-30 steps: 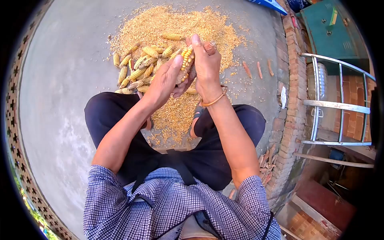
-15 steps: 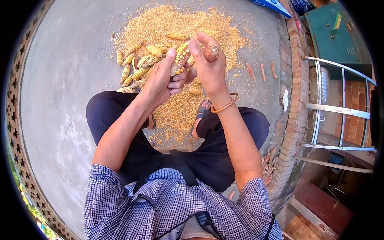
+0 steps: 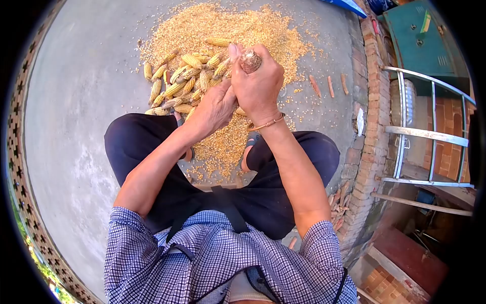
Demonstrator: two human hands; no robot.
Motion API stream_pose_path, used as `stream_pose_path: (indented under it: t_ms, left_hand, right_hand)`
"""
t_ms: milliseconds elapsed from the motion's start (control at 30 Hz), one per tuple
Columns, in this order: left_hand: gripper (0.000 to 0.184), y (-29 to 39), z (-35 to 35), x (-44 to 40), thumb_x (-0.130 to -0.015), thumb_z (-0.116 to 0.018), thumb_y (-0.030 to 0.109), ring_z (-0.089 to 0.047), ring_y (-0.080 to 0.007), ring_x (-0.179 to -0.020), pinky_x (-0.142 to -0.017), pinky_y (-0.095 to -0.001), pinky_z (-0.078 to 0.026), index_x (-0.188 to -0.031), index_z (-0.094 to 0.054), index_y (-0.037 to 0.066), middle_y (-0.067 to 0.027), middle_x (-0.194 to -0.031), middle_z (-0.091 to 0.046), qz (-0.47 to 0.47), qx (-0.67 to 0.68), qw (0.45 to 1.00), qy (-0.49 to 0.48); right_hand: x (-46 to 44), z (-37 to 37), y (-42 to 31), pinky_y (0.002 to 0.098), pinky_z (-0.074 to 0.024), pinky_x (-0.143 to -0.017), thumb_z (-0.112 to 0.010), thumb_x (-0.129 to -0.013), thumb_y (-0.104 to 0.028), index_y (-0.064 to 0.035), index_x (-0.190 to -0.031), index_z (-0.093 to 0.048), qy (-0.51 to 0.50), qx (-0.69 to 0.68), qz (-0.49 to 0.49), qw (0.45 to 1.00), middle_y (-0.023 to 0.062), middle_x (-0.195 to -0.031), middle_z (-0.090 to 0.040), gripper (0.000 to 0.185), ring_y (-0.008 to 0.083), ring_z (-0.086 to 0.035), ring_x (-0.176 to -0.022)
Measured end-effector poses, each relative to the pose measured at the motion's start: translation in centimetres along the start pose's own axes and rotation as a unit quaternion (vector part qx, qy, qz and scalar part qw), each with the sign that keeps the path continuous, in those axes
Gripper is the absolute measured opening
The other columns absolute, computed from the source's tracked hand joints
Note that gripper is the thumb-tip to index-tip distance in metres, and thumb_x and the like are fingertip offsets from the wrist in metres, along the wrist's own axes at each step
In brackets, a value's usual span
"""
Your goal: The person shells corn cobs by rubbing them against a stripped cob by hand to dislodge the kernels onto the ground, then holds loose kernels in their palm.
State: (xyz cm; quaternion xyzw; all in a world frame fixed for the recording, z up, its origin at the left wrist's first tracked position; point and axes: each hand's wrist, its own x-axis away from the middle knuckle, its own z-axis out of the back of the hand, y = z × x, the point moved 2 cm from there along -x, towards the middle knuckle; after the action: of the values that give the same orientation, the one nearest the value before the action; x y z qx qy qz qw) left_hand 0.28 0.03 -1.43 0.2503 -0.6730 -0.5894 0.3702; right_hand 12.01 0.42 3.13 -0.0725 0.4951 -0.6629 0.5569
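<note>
Containers, by clock position about the view's centre:
- Green cabinet [image 3: 417, 43], 2 o'clock: metal, its contents not visible.
- Clear plastic jug [image 3: 408, 104], between 2 and 3 o'clock: stood partly behind the metal rack [image 3: 427, 134]; its contents could not be made out.

Loose corn, on the grey floor [image 3: 76, 101]:
- Kernel spread [image 3: 228, 25], 12 o'clock: broad and yellow.
- Ears with kernels [image 3: 174, 90], 10 to 11 o'clock: heaped at the near edge of the spread.
- Smaller kernel patch [image 3: 217, 152], near the centre: between the two feet.
- Three bare cobs [image 3: 330, 86], 2 o'clock: laid apart from one another.
- Pile of bare cobs [image 3: 339, 206], 4 o'clock: beside the brick edging [image 3: 372, 147].

Hands, 11 to 12 o'clock, above the near side of the corn:
- Right hand [image 3: 259, 81], band [image 3: 267, 123] at wrist: fingers wrapped round a brown cob [image 3: 250, 61], its blunt end exposed beside the thumb.
- Left hand [image 3: 216, 107]: fingers curled closed against the heel of the right; what they grasped was hidden.

Changes from half a second before:
- The hands, then partly spread, had come together.
- The partly stripped ear, then plain in the left hand with its yellow rows showing, had gone from sight at the hands.
- The brown cob's end had shifted toward 12 o'clock.
- More of the heaped ears showed beside the left hand.
</note>
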Motion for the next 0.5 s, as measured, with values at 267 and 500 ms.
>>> stream_pose_path:
  t_ms: [267,500]
  left_hand:
    - [0.045,2.2,-0.1,0.2,-0.104,-0.035,0.046,-0.041,-0.0104,-0.051,-0.045,-0.0243,-0.037,-0.106,-0.050,0.004,-0.0066,-0.075,-0.049,0.083,0.268,0.959,-0.038]
    - [0.045,2.4,0.6,0.3,-0.103,-0.034,0.049,-0.033,-0.0084,-0.048,-0.042,-0.0222,-0.028,-0.106,-0.048,0.006,-0.0032,-0.070,-0.043,0.158,0.397,0.900,-0.090]
  right_hand:
    - [-2.6,3.3,3.3,0.0314,-0.0563,-0.068,-0.062,-0.095,-0.034,0.0024,-0.096,-0.063,0.021,-0.446,-0.284,0.849,0.0146,-0.082,-0.069,0.036,0.0217,-0.070,-0.072]
    - [-0.9,1.6,2.6,0.0286,-0.0503,-0.068,-0.071,-0.089,-0.029,0.0011,-0.093,-0.063,-0.040,-0.288,-0.142,0.946,0.0072,-0.077,-0.064,0.031,0.0172,-0.061,-0.068]
